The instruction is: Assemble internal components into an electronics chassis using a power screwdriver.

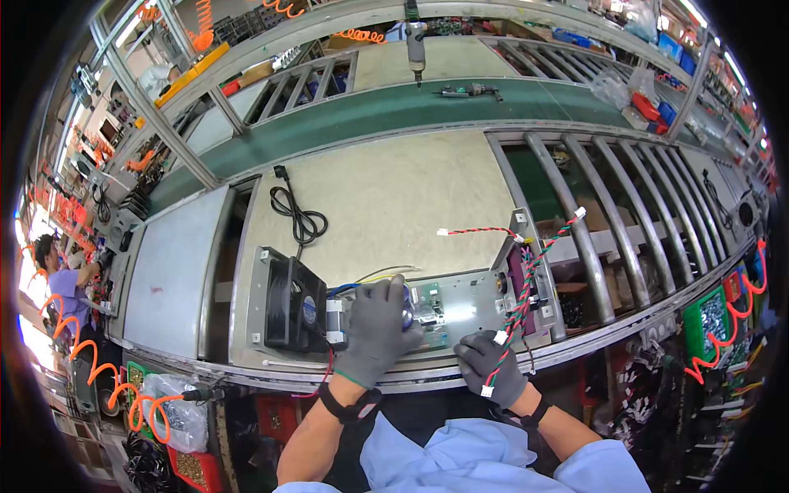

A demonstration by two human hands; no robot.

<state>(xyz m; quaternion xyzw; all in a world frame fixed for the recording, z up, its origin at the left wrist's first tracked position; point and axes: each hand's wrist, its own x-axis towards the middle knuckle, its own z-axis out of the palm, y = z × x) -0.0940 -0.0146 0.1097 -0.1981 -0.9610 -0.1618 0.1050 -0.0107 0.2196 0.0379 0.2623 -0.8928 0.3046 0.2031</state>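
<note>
A metal chassis lies on the workbench, with a black fan at its left end and a green circuit board in the middle. My left hand, in a grey glove, reaches over the chassis. Its fingers curl round a blue round part, mostly hidden beneath them. At the chassis's front edge is my gloved right hand, fingers bent inward; what they hold, if anything, is hidden. Twisted red, green and white wires with white connectors run across that hand from the chassis's right end.
A coiled black power cord lies behind the fan. Metal rollers line the right. Above the far green belt hangs a power screwdriver; another tool lies there. Orange coiled hoses and parts bins flank the bench. Another person works far left.
</note>
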